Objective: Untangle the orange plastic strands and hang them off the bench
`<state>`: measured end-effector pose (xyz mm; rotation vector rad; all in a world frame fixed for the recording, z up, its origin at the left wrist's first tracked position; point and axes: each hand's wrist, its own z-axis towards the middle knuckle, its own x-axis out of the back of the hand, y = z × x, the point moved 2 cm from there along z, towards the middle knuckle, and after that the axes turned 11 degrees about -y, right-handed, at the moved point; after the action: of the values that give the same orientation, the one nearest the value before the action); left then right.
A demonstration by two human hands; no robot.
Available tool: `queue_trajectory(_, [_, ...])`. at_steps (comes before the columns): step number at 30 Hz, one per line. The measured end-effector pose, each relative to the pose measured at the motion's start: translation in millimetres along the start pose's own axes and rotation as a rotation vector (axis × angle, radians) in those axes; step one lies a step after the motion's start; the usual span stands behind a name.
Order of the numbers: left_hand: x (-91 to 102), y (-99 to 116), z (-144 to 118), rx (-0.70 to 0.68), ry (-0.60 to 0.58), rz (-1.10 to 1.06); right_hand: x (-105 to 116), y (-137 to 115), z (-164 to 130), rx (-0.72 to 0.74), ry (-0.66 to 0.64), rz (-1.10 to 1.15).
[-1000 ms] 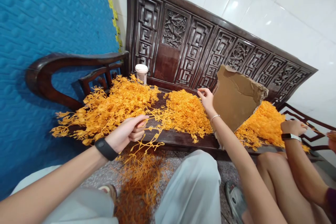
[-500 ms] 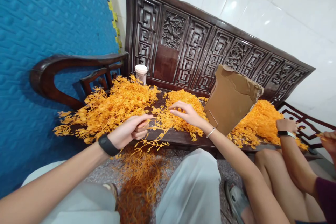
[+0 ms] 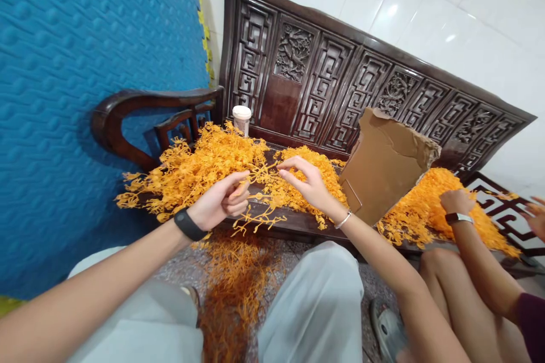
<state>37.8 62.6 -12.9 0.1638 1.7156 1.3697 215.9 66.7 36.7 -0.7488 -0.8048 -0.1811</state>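
- Left hand (image 3: pixel 219 207), just left of frame centre, fingers curled shut around the stem end of an orange plastic sprig (image 3: pixel 259 204); black wristband (image 3: pixel 189 225) on that wrist.
- Sprig held at the front edge of the bench seat, branches spreading up toward the centre and drooping down below the hand.
- Right hand (image 3: pixel 309 187), at frame centre, fingers spread and partly bent, thumb and forefinger tips pinching at the upper branch tips of the same sprig; thin bracelet (image 3: pixel 343 219) at the wrist.
- Dark carved wooden bench (image 3: pixel 306 85) across the middle of the frame, seat heaped with orange sprig piles (image 3: pixel 200 167) on the left and behind the hands.
- White-lidded cup (image 3: pixel 242 118) upright at the back of the seat, above the left hand.
- Torn cardboard sheet (image 3: pixel 387 161) leaning right of centre, another orange heap (image 3: pixel 434 198) beyond it.
- More sprigs on the floor (image 3: pixel 232 289), lower centre.
- Another person's hand (image 3: pixel 456 202) with a watch at the right edge, resting on that heap.
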Motion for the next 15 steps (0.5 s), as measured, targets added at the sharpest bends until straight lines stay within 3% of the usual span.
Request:
queue_trajectory(6, [-1.1,6,-9,-0.086,-0.036,-0.022,-5,13,1,-0.084,0.113,0.071])
queue_trajectory(9, [-5.2,9,-13,-0.104,-0.040,-0.030,-10,26,7,-0.199,0.116,0.222])
queue_trajectory(11, [-7.8,10,-15,-0.110,-0.043,-0.033,-17,32,10,-0.309,-0.040,0.383])
queue_trajectory(13, [-9.4,12,-15,-0.113,-0.055,-0.024,-26,33,11,-0.384,-0.278,0.536])
queue_trajectory(15, [-9.9,13,-16,-0.125,-0.060,-0.005,-32,33,9,-0.403,-0.393,0.644])
